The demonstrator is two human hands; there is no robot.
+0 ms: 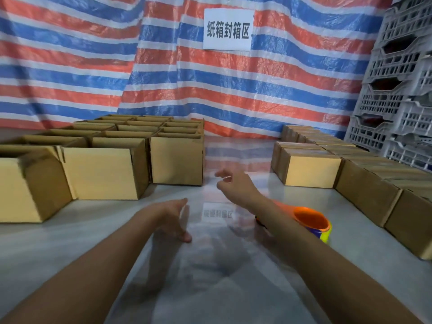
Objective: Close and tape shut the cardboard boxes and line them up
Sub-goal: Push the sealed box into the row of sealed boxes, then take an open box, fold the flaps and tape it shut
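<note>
head view: both the left hand (171, 216) and right hand (233, 183) hover empty between cardboard boxes (176, 160).

Open boxes (105, 171): matt brown corrugated card. Closed boxes (311, 170): same card, tops w/ slight sheen, prob. clear tape. Worktop (222, 288) is smooth, glossy, reflective. Tarp (70, 66): crinkled woven plastic. Sign (228, 29): matt paper. Crates (397, 90): dull grey plastic. Tape roll (312, 222): glossy orange plastic core.

left hand (171, 217): bare, with slim fingers (180, 202) blurred at the tips
right hand (235, 184): bare too (fingers too smeared to show nails)
left forearm (93, 272): unclothed along all its visible length
right forearm (315, 260): likewise unclothed, slender
</note>
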